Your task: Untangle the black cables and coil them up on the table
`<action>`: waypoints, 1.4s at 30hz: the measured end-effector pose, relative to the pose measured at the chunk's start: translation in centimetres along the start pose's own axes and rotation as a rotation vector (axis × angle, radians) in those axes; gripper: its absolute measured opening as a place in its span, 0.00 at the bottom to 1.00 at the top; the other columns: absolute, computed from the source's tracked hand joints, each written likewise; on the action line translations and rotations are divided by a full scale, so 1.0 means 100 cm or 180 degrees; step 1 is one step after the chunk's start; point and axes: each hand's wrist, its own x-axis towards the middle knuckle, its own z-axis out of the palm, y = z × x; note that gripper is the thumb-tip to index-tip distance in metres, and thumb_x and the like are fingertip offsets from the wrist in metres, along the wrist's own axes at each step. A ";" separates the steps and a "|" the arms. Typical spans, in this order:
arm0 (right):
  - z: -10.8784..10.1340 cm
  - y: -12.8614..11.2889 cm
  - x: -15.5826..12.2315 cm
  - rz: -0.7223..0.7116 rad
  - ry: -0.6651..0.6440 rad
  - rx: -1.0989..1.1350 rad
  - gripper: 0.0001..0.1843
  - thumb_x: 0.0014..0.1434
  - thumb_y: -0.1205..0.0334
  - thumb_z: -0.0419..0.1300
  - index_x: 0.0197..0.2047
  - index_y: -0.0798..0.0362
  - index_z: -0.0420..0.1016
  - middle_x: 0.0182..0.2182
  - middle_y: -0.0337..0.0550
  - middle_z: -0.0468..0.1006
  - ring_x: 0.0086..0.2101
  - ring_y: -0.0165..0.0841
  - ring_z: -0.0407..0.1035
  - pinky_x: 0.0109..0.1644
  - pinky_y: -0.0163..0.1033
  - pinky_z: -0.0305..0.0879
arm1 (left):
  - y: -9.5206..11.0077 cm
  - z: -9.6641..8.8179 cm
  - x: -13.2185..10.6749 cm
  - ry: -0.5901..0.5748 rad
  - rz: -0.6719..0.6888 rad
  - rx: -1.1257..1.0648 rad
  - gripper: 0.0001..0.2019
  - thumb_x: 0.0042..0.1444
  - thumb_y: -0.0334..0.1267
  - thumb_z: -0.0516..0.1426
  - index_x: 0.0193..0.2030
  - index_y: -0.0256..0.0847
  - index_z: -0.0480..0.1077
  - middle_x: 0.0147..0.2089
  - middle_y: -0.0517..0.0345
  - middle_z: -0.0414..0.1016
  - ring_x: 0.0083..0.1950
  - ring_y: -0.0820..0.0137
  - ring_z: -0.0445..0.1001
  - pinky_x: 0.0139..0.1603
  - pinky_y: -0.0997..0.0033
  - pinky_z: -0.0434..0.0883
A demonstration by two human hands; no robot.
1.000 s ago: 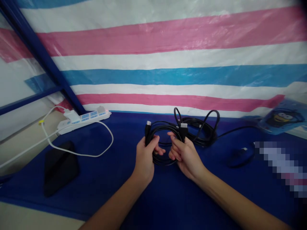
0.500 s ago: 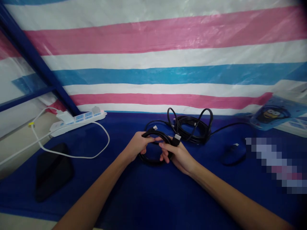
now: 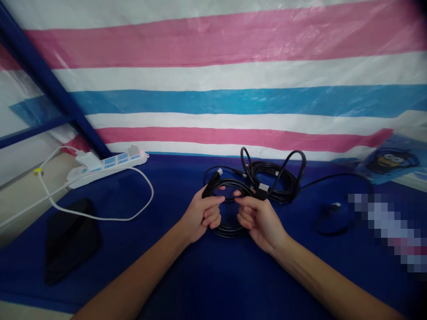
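Plastic striped sheet [image 3: 233, 75] hangs behind the held coil [image 3: 231, 182]; blue desk [image 3: 200, 280] lies beneath it, & can't tell if the coil's lower edge touches down. Dark flat slab [image 3: 71, 240] sits well left of it, power strip [image 3: 110, 166] farther back on that side; both prob. low risk. Second coil [image 3: 293, 189] looks like the main snag hazard: just behind-right of the held one, w/ tall loops [image 3: 304, 165] standing up, so a plug could hook them & drag the lot. Held coil itself is btwn the hands: L hand [image 3: 202, 213] curled round its left side, R hand [image 3: 263, 220] round its right, both gripping. If either eased off, turns could spring apart, b/c no tie shows (hands hide parts). Larger plug [image 3: 262, 191] at its upper right & small plug [image 3: 215, 175] at its upper left stick out, so either could slip free or catch.
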 end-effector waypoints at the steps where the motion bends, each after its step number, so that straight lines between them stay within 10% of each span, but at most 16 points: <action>1: 0.000 0.002 0.001 0.0000 0.0009 0.0009 0.14 0.63 0.58 0.50 0.41 0.62 0.64 0.15 0.27 0.42 0.15 0.12 0.37 0.19 0.20 0.43 | 0.000 0.002 -0.001 0.0082 0.0039 0.0009 0.12 0.50 0.40 0.57 0.37 0.43 0.57 0.12 0.76 0.42 0.12 0.85 0.42 0.13 0.82 0.51; 11: 0.008 0.012 0.003 -0.0175 -0.0489 -0.0358 0.23 0.49 0.62 0.62 0.48 0.57 0.64 0.35 0.41 0.70 0.38 0.24 0.69 0.42 0.29 0.66 | 0.023 -0.016 0.004 0.1086 0.0449 0.0652 0.16 0.53 0.41 0.58 0.47 0.40 0.64 0.17 0.73 0.51 0.14 0.87 0.47 0.13 0.85 0.50; 14: 0.010 0.014 0.004 -0.0161 -0.0592 -0.0681 0.30 0.47 0.59 0.63 0.53 0.55 0.62 0.45 0.46 0.70 0.42 0.25 0.68 0.45 0.32 0.67 | 0.034 -0.044 0.016 0.1537 0.0461 0.0809 0.18 0.57 0.44 0.54 0.50 0.34 0.65 0.35 0.58 0.70 0.31 0.81 0.68 0.31 0.79 0.71; 17: 0.011 0.019 0.006 -0.0175 -0.0670 -0.1051 0.30 0.48 0.60 0.62 0.54 0.54 0.62 0.50 0.47 0.67 0.40 0.23 0.68 0.45 0.31 0.66 | 0.047 -0.081 0.032 0.2092 0.0493 0.1018 0.21 0.57 0.45 0.53 0.54 0.35 0.64 0.51 0.50 0.69 0.50 0.71 0.71 0.51 0.62 0.73; 26: 0.006 0.025 0.005 -0.0451 -0.0693 -0.2085 0.17 0.56 0.57 0.54 0.47 0.54 0.66 0.33 0.41 0.69 0.34 0.21 0.65 0.38 0.28 0.62 | 0.051 -0.134 0.059 0.3145 0.0803 0.2601 0.22 0.57 0.45 0.54 0.55 0.36 0.63 0.54 0.49 0.67 0.54 0.68 0.69 0.55 0.59 0.71; 32: 0.004 0.022 0.003 -0.1152 -0.0636 -0.2999 0.13 0.59 0.57 0.49 0.42 0.54 0.70 0.42 0.44 0.70 0.41 0.25 0.66 0.48 0.34 0.64 | 0.039 -0.125 0.057 0.3133 0.0954 0.3531 0.22 0.57 0.45 0.54 0.56 0.36 0.63 0.55 0.49 0.67 0.55 0.68 0.69 0.56 0.57 0.71; 37: -0.014 0.013 0.018 -0.1930 -0.0250 -0.3906 0.19 0.60 0.58 0.48 0.52 0.54 0.68 0.55 0.48 0.64 0.57 0.36 0.56 0.67 0.51 0.44 | 0.034 -0.106 0.051 0.3041 0.1309 0.4082 0.25 0.56 0.46 0.54 0.59 0.38 0.60 0.63 0.48 0.59 0.64 0.62 0.60 0.65 0.47 0.61; 42: -0.021 0.007 0.025 -0.2135 -0.0262 -0.4754 0.18 0.62 0.57 0.46 0.39 0.59 0.73 0.40 0.52 0.71 0.44 0.34 0.64 0.57 0.48 0.53 | 0.036 -0.083 0.043 0.2071 0.1787 0.4285 0.20 0.58 0.43 0.53 0.55 0.38 0.65 0.63 0.49 0.61 0.68 0.63 0.54 0.70 0.47 0.50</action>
